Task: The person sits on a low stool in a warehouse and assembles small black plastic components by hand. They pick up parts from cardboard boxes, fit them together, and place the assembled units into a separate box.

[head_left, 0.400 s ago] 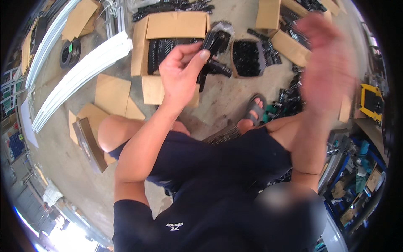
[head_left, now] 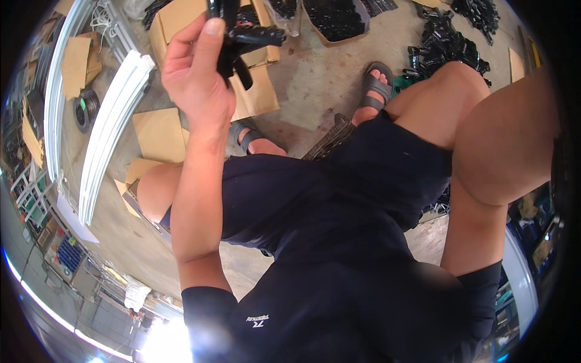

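Observation:
My left hand [head_left: 200, 75] is raised at the upper left, its thumb and fingers closed on several black plastic pieces [head_left: 254, 37]. They stick out at different angles, and the top of the bunch is cut off by the frame edge. Beyond them stands an open cardboard box [head_left: 166, 30], partly hidden by my hand and the pieces. My right forearm [head_left: 508, 139] reaches up to the right rim, and the hand on it lies outside the picture.
An open box [head_left: 331, 41] full of small black parts sits at the top middle. Heaps of black parts [head_left: 442, 45] lie near my right knee. On the left are long white profiles [head_left: 115, 130], a dark coil [head_left: 86, 111] and flat cardboard [head_left: 158, 134].
The view has shifted, so the boxes appear higher and further left. My left hand still grips the black pieces. My right hand, blurred at the upper right before, has left the picture.

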A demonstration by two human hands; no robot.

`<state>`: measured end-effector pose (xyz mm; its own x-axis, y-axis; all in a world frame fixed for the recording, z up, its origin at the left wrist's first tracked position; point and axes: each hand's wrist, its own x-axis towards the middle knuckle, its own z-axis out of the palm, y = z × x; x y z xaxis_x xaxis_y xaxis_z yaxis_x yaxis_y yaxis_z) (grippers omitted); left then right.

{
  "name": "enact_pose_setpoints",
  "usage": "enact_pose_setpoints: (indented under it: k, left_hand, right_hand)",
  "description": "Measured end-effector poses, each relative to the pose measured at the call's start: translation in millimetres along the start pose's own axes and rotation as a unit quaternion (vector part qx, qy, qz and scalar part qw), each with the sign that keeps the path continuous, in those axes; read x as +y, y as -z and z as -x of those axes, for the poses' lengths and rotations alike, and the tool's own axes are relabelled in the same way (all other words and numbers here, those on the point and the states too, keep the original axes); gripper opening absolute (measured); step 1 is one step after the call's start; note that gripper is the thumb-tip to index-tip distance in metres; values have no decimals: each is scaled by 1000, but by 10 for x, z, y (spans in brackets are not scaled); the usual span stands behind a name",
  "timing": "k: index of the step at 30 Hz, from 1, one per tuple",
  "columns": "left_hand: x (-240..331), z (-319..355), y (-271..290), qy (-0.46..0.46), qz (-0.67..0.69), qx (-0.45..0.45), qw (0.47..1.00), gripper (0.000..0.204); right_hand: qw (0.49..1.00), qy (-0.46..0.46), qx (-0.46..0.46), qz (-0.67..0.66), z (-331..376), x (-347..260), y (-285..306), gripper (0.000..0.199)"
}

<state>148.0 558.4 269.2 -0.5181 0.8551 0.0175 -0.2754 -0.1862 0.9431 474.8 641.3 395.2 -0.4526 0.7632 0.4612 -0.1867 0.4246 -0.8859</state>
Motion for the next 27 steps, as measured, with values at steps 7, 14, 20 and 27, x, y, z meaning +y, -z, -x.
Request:
enact_pose_setpoints:
  k: [7,14,20,27]
  left_hand:
    - [-83,-36,14,12,-27,-8,1000,20]
    - [74,76,-70,49,-34,-9,998,21]
    - [-94,-89,77,19,-62,31,997,22]
    - [97,49,-153,39,10,-23,999,23]
  right_hand:
    - [999,-27,15,13,243,-44,-5,29]
    - [999,-38,16,3,360,21,146,28]
    - [999,-20,37,16,260,-14,151,27]
    - [999,-14,26,35,253,-149,297,27]
